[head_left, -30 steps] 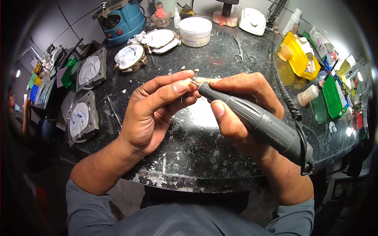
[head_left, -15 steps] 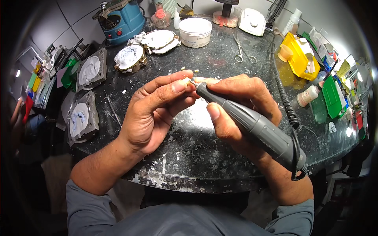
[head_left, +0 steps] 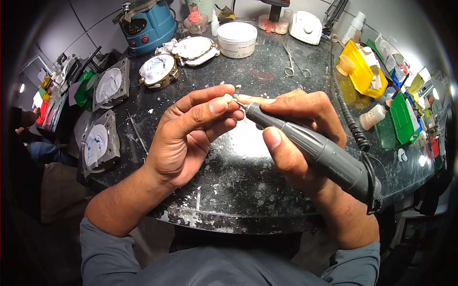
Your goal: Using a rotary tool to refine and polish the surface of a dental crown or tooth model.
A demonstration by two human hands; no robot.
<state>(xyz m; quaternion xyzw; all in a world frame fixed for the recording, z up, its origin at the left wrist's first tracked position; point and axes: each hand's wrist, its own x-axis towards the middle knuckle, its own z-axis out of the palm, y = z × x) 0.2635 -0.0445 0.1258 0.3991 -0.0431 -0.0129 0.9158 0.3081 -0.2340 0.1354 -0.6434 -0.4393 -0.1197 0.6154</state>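
Between the thumb and fingertips of my left hand [head_left: 183, 128] sits a small cream-coloured artificial tooth [head_left: 227, 97], partly covered by the fingers. My right hand [head_left: 307, 126] is wrapped round a dark grey rotary handpiece [head_left: 310, 145], its body slanting down to the right. The metal bur [head_left: 240, 103] at its tip is right by the tooth; whether they touch I cannot tell. Two more small tooth-like pieces lie on the black worktop [head_left: 224, 200] just beyond my fingertips. A coiled black cord [head_left: 355, 131] runs from the handpiece's rear end up the right side.
Plaster-filled metal flasks [head_left: 157, 69] stand at the left, near a thin metal tool [head_left: 137, 133]. Behind are a blue machine [head_left: 148, 28], a white tub [head_left: 237, 40] and scissors [head_left: 291, 64]. Yellow [head_left: 362, 71] and green bins [head_left: 404, 119] stand right. Another person sits at far left.
My right hand and the handpiece have shifted slightly right, and the bur with them. My left hand has barely moved. The person at far left has moved further into view.
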